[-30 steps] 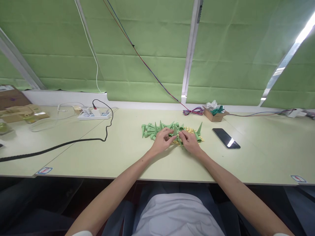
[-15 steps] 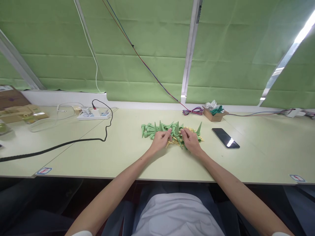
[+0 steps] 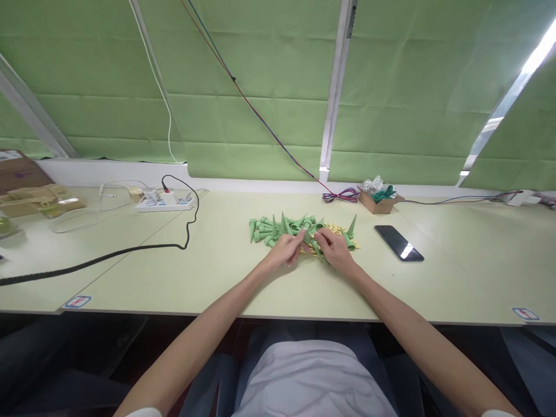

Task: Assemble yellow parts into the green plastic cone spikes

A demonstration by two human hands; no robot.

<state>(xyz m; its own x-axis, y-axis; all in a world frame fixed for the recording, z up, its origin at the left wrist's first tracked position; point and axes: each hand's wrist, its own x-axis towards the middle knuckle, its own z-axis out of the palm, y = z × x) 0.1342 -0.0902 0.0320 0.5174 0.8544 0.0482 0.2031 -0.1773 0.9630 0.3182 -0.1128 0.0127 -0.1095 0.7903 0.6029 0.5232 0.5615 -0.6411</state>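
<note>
A pile of green plastic cone-shaped spikes (image 3: pixel 266 229) lies on the table in front of me, some on their sides and some pointing up. Small yellow pieces (image 3: pixel 336 229) are heaped at its right and front. Thumb and fingers of my left hand (image 3: pixel 286 249) are closed on one green spike (image 3: pixel 307 237) at the pile's front edge. Close beside it, my right hand (image 3: pixel 335 249) is pinched at the spike's right side. What sits between its fingertips is too small to make out.
A black phone (image 3: pixel 398 243) lies to the right of the pile. Behind stand a small cardboard box (image 3: pixel 377 204) with plastic and green stuff, and coiled wires (image 3: pixel 341 196). A power strip (image 3: pixel 165 202) and black cable (image 3: pixel 130 251) are on the left.
The spike between my hands has tipped from upright to lower, nearer the table. My left hand has turned and shifted slightly right; my right fingertips have moved a little left.
</note>
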